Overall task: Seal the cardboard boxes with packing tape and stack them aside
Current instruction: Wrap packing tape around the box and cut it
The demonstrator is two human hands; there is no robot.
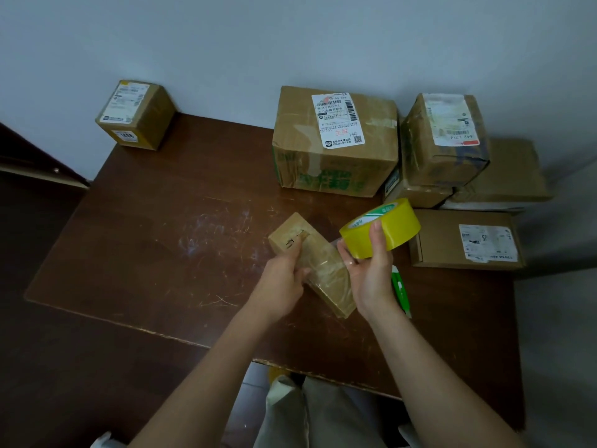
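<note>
Left hand [284, 273] pins small box [311, 263] to tabletop [161, 221], steadying it; right hand [371, 273] grip wraps tape roll [381, 231], strip drawn taut over box (cutter [400, 291] beside).

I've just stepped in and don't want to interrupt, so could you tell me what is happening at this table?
A person is taping up a small cardboard box on the brown table. The left hand grips the box, while the right hand holds a yellow tape roll above its near end, with a clear strip running from the roll onto the box. A green cutter lies beside the right wrist. Several other boxes sit along the far and right edges, including a large labelled box.
</note>
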